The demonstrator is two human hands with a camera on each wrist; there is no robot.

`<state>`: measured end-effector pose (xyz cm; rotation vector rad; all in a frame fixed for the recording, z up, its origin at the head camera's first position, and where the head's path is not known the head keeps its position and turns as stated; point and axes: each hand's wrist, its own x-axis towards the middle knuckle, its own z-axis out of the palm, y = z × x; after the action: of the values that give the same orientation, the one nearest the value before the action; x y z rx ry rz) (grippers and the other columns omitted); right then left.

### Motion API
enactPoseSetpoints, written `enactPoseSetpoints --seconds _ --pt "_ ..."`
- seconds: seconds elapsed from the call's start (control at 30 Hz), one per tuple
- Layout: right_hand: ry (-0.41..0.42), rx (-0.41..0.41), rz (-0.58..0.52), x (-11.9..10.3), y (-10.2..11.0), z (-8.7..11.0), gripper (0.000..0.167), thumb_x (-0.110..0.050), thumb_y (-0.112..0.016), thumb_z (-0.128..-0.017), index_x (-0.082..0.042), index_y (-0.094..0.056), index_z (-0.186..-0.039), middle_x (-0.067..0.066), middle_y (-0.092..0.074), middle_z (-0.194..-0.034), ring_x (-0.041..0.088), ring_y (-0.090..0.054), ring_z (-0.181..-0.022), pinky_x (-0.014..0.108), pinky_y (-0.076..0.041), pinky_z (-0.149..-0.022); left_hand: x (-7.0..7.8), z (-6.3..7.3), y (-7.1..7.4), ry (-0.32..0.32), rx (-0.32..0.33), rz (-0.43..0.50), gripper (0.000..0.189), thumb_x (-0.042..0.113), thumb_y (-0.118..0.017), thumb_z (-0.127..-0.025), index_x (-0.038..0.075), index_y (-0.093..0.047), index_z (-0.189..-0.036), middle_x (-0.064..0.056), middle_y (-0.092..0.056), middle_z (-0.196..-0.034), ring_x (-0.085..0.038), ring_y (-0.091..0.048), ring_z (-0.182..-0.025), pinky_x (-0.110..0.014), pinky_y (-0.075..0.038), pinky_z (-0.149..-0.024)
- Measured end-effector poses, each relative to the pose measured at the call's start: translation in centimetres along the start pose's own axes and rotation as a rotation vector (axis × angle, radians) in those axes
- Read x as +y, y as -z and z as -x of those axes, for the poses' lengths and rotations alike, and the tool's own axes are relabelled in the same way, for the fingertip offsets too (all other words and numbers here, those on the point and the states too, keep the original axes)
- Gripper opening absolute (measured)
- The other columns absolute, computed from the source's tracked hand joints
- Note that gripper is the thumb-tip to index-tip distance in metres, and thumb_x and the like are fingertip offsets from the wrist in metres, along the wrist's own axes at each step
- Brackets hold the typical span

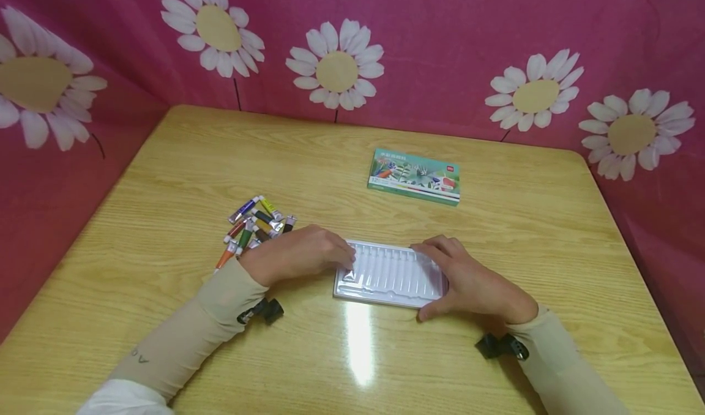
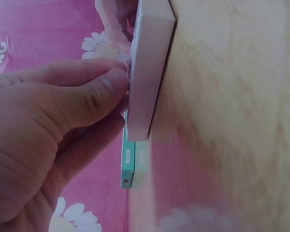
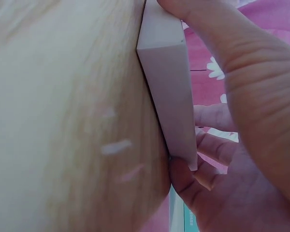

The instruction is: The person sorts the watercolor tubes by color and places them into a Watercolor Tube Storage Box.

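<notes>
A white plastic tray [image 1: 393, 300] with a row of narrow slots lies flat on the table. At its leftmost slot my left hand [image 1: 305, 253] pinches a small paint tube [image 1: 349, 275] between thumb and fingertips; only its silvery flat end shows, the rest being hidden by the fingers. My right hand [image 1: 468, 280] grips the tray's right end, thumb at the near edge and fingers at the far edge. In the right wrist view, the thumb and fingers span the tray's pale side wall [image 3: 169, 92].
Several coloured paint tubes [image 1: 245, 234] lie in a loose pile left of the tray, beyond the left forearm. A green illustrated paint box [image 1: 413, 176] lies farther back. The wooden table [image 1: 496, 194] meets a pink flowered cloth [image 1: 429, 54] behind.
</notes>
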<state>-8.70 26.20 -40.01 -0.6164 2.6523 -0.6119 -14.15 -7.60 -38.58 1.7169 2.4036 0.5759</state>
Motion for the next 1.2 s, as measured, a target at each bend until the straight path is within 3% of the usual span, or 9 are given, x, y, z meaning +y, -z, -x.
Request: enactPoseSetpoints --seconds 0.3,0.47,0.6,0.9,1.2 --pt "-0.001 0.004 0.002 0.15 -0.04 0.09 0.116 -0.075 -0.085 -0.061 -0.025 -0.041 -0.156 0.002 -0.041 -0.152 0.025 -0.041 -0.136 0.053 -0.048 -0.115 0.27 -0.12 0.04 0.017 -0.060 0.016 0.024 0.014 -0.062 -0.103 0.019 -0.077 -0.121 0.000 -0.072 -0.130 -0.013 -0.065 -0.125 -0.027 -0.053 -0.109" --pt "0.000 0.008 0.007 0.16 -0.03 0.15 0.116 -0.076 -0.085 -0.061 -0.025 -0.041 -0.156 0.002 -0.041 -0.152 0.024 -0.041 -0.136 0.052 -0.048 -0.114 0.32 -0.23 -0.16 0.030 -0.057 0.032 0.022 0.015 -0.062 -0.104 0.018 -0.076 -0.120 0.001 -0.071 -0.130 -0.012 -0.063 -0.125 -0.027 -0.052 -0.110" --pt "0.013 0.014 0.013 0.16 -0.09 0.12 0.117 -0.076 -0.085 -0.060 -0.024 -0.041 -0.156 0.001 -0.042 -0.150 0.023 -0.041 -0.135 0.050 -0.049 -0.113 0.21 -0.19 -0.34 0.016 -0.045 0.038 0.021 0.014 -0.062 -0.103 0.017 -0.077 -0.118 0.000 -0.072 -0.128 -0.013 -0.064 -0.124 -0.027 -0.053 -0.108" --pt "0.023 0.016 0.019 0.24 -0.11 0.04 0.116 -0.075 -0.085 -0.061 -0.024 -0.042 -0.156 0.001 -0.043 -0.150 0.022 -0.041 -0.135 0.049 -0.049 -0.113 0.53 -0.28 -0.62 -0.074 -0.028 -0.093 0.022 0.007 -0.059 -0.103 0.015 -0.077 -0.113 -0.002 -0.070 -0.126 -0.016 -0.061 -0.123 -0.028 -0.052 -0.108" --pt "0.021 0.011 0.016 0.23 -0.17 0.02 0.116 -0.075 -0.085 -0.062 -0.024 -0.042 -0.156 0.002 -0.042 -0.151 0.023 -0.040 -0.136 0.050 -0.049 -0.113 0.78 -0.58 -0.80 0.020 -0.084 -0.052 0.022 0.025 -0.057 -0.107 0.018 -0.076 -0.113 0.005 -0.073 -0.115 -0.013 -0.061 -0.119 -0.029 -0.050 -0.110"
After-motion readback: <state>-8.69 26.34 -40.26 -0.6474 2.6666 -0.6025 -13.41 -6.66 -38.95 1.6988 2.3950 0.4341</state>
